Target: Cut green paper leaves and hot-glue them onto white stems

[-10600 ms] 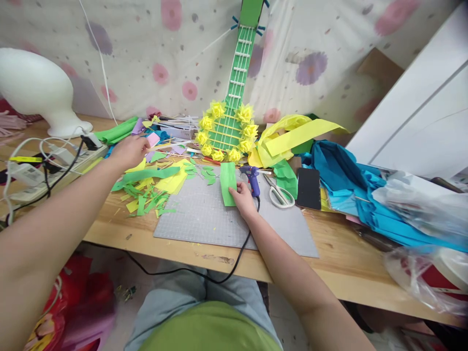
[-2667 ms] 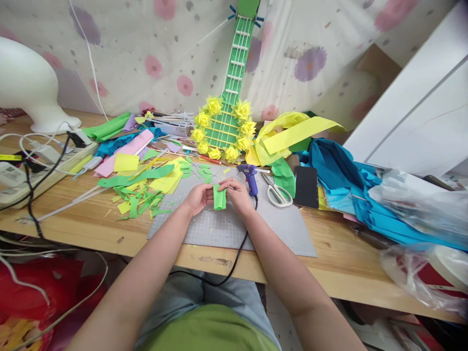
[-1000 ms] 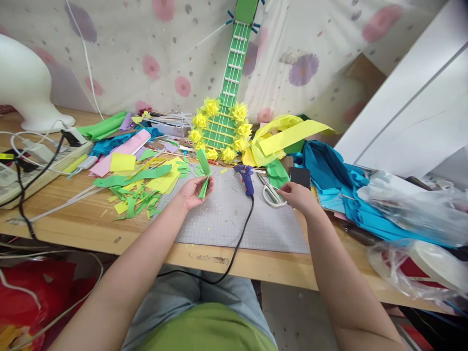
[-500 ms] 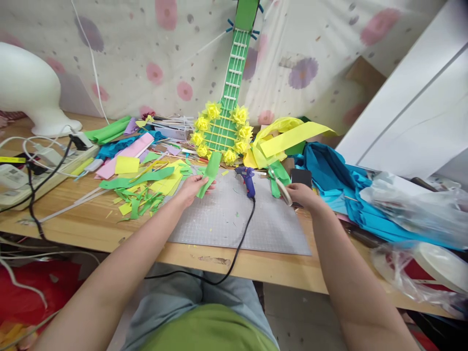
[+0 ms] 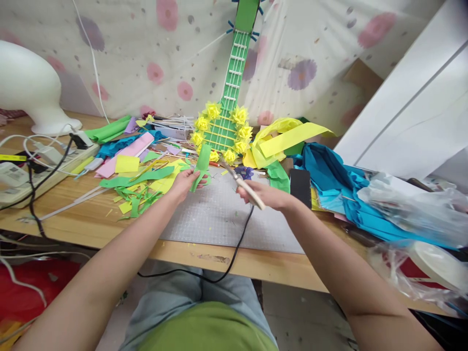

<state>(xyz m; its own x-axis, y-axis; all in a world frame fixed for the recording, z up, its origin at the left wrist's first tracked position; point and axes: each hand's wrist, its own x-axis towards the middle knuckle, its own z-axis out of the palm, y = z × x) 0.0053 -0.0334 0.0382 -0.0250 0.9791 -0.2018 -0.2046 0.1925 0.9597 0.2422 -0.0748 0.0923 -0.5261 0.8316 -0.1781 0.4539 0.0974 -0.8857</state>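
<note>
A strip of green crepe paper [image 5: 202,163] stands upright in my left hand [image 5: 186,184], pinched near its lower end. My right hand [image 5: 268,195] grips a pair of scissors [image 5: 252,192] with pale handles, slightly blurred, the blades pointing toward the green strip but apart from it. Behind both hands leans a green paper guitar [image 5: 234,87] with white strings and several yellow paper flowers [image 5: 240,115] around its body. A purple glue gun [image 5: 244,172] lies on the grey cutting mat [image 5: 219,224], partly hidden by my right hand and the scissors.
Green and yellow paper scraps [image 5: 146,195] pile up left of the mat. A black phone [image 5: 300,187] and blue crepe paper [image 5: 325,170] lie to the right. The glue gun's black cord [image 5: 234,261] hangs over the table's front edge. A power strip [image 5: 47,170] sits far left.
My right hand has lifted the scissors from beside the phone and swung them left over the mat, in front of the glue gun. My left hand with the green strip has shifted slightly left.
</note>
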